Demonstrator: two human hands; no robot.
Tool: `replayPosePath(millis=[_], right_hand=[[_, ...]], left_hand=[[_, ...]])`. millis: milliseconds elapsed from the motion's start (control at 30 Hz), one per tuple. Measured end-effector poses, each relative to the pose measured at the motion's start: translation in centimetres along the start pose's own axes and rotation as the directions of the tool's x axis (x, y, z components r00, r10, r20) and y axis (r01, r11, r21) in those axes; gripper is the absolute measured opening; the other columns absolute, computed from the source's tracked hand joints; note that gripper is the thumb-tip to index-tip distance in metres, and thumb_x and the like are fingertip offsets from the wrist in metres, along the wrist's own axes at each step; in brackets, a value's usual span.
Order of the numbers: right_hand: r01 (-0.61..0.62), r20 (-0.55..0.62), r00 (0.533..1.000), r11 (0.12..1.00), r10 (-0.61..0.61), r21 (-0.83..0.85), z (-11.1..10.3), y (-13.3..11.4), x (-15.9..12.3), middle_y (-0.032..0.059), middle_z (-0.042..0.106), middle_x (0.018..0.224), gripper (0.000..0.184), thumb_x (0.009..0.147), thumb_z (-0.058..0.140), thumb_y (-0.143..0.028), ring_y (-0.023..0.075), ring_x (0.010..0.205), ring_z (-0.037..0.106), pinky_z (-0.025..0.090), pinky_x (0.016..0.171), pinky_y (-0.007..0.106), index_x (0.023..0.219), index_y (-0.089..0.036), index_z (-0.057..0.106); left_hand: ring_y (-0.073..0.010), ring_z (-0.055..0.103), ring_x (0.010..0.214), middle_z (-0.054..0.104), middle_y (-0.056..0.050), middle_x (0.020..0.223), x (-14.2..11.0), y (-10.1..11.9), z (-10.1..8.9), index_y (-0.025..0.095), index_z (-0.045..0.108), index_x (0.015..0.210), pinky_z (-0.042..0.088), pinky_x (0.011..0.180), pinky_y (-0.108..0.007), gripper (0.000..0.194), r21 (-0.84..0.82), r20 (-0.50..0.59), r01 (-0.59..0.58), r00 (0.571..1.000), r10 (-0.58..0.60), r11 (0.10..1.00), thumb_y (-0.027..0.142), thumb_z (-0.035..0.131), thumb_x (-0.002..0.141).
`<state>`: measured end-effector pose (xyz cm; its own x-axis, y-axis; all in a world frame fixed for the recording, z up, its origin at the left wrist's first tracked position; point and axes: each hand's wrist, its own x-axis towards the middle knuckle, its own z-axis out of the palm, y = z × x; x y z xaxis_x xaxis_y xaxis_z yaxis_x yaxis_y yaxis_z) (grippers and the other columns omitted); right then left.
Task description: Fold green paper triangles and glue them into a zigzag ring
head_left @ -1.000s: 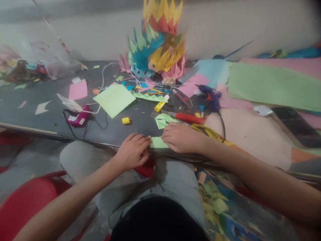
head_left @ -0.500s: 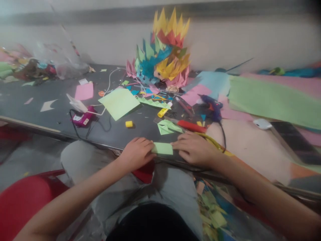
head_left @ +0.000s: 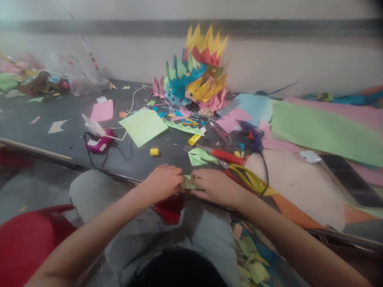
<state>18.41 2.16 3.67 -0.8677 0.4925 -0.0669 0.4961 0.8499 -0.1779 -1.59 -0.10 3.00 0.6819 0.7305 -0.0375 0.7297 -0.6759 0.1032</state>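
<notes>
A small folded piece of light green paper (head_left: pixel 188 182) lies at the table's front edge between my hands. My left hand (head_left: pixel 165 180) grips its left end with bent fingers. Over its right part lies my right hand (head_left: pixel 215 184), fingers closed on it and covering much of the paper. Just behind sits a folded green paper shape (head_left: pixel 200 157). Scissors with yellow handles (head_left: pixel 249 180) and a red-handled cutter (head_left: pixel 229 156) rest to the right of it. A yellow cap (head_left: pixel 154 152) and a yellow glue stick (head_left: pixel 196 137) are farther back.
A green sheet (head_left: pixel 143 126) and a magenta power socket (head_left: pixel 101 144) lie to the left. At the back stands a colourful spiky paper model (head_left: pixel 197 75). A glue gun (head_left: pixel 254 133), large coloured sheets (head_left: pixel 326 129) and a phone (head_left: pixel 348 179) occupy the right.
My right hand has slid left along the green paper, closer to my left hand, and now hides more of it. The yellow scissors show more fully. The view has tilted up slightly.
</notes>
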Motion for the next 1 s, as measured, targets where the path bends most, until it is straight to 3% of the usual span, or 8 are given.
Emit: replayPosePath(millis=[267, 400, 467, 567, 633, 700, 800, 1000], right_hand=[[-0.02, -0.092, 0.996, 0.998, 0.015, -0.059, 1.7, -0.8, -0.5, 0.0052, 0.063, 0.079, 0.021, 0.088, 0.046, -0.023, 0.0147, 0.071, 0.057, 0.038, 0.06, 0.026, 0.079, -0.016, 0.064], [-0.131, -0.232, 0.961, 0.987, 0.149, 0.091, 2.1, -0.9, -0.2, 0.0038, 0.064, 0.074, 0.021, 0.087, 0.047, -0.02, 0.013, 0.069, 0.058, 0.038, 0.06, 0.023, 0.075, -0.016, 0.064], [-0.179, -0.333, 0.905, 0.947, 0.265, 0.269, 2.2, -1.1, -0.1, 0.0027, 0.065, 0.072, 0.021, 0.085, 0.049, -0.019, 0.0116, 0.067, 0.058, 0.04, 0.061, 0.021, 0.072, -0.017, 0.065], [-0.182, -0.39, 0.808, 0.817, 0.442, 0.548, 2.0, -1.4, 0.2, 0.0012, 0.066, 0.069, 0.018, 0.083, 0.055, -0.023, 0.0107, 0.062, 0.058, 0.041, 0.06, 0.021, 0.07, -0.018, 0.065], [-0.151, -0.371, 0.769, 0.712, 0.52, 0.686, 1.8, -1.7, 0.3, 0.0007, 0.066, 0.068, 0.018, 0.081, 0.059, -0.028, 0.0115, 0.062, 0.058, 0.041, 0.059, 0.021, 0.068, -0.018, 0.066], [-0.118, -0.326, 0.746, 0.597, 0.581, 0.793, 1.7, -1.8, 0.4, 0.0003, 0.066, 0.066, 0.018, 0.079, 0.061, -0.031, 0.0123, 0.061, 0.058, 0.041, 0.059, 0.022, 0.067, -0.018, 0.066], [-0.096, -0.225, 0.723, 0.418, 0.653, 0.903, 2.0, -1.9, 0.5, -0.001, 0.064, 0.062, 0.018, 0.075, 0.062, -0.032, 0.0119, 0.058, 0.055, 0.041, 0.057, 0.023, 0.065, -0.018, 0.065], [-0.084, -0.083, 0.654, 0.181, 0.752, 0.98, 2.7, -1.9, 0.2, -0.0025, 0.054, 0.057, 0.028, 0.07, 0.065, -0.043, 0.0089, 0.051, 0.042, 0.034, 0.048, 0.022, 0.065, -0.016, 0.061]], left_hand=[[-0.0183, 0.061, 0.083, 0.064, -0.003, 0.085, -0.6, 0.2, 0.5, 0.019, 0.065, 0.086, 0.046, 0.073, -0.031, 0.012, -0.045, -0.029, -0.03, 0.999, 0.028, 0.999, 0.021, 0.053, 0.085], [-0.0196, 0.061, 0.093, 0.066, -0.006, 0.098, -0.8, 0.1, 1.0, 0.019, 0.063, 0.098, 0.047, 0.082, -0.034, 0.019, -0.295, -0.17, 0.11, 0.972, -0.165, 0.949, 0.026, 0.05, 0.087], [-0.0196, 0.061, 0.094, 0.064, -0.007, 0.107, -1.0, 0.5, 1.5, 0.019, 0.058, 0.11, 0.049, 0.082, -0.033, 0.029, -0.547, -0.209, 0.222, 0.897, -0.389, 0.807, 0.034, 0.052, 0.086], [-0.0181, 0.063, 0.089, 0.063, -0.008, 0.111, -0.8, 1.4, 2.5, 0.019, 0.053, 0.118, 0.052, 0.074, -0.03, 0.044, -0.876, -0.079, 0.231, 0.798, -0.598, 0.423, 0.043, 0.058, 0.081], [-0.0186, 0.063, 0.093, 0.064, -0.009, 0.109, -0.5, 2.1, 2.9, 0.017, 0.052, 0.119, 0.052, 0.077, -0.029, 0.05, -0.966, -0.001, 0.155, 0.796, -0.605, 0.206, 0.043, 0.063, 0.078], [-0.0197, 0.061, 0.097, 0.065, -0.009, 0.105, 0.0, 2.7, 2.9, 0.016, 0.051, 0.119, 0.05, 0.081, -0.03, 0.053, -0.994, 0.029, 0.084, 0.807, -0.59, 0.066, 0.041, 0.066, 0.075], [-0.0193, 0.06, 0.097, 0.066, -0.007, 0.099, 0.6, 3.1, 2.4, 0.015, 0.053, 0.119, 0.049, 0.081, -0.029, 0.054, -0.998, 0.052, 0.016, 0.816, -0.575, -0.067, 0.038, 0.07, 0.072], [-0.0131, 0.06, 0.074, 0.067, -0.004, 0.087, 1.1, 2.8, 2.4, 0.016, 0.06, 0.11, 0.048, 0.066, -0.023, 0.038, -0.991, 0.097, 0.015, 0.776, -0.623, -0.136, 0.036, 0.061, 0.078]])
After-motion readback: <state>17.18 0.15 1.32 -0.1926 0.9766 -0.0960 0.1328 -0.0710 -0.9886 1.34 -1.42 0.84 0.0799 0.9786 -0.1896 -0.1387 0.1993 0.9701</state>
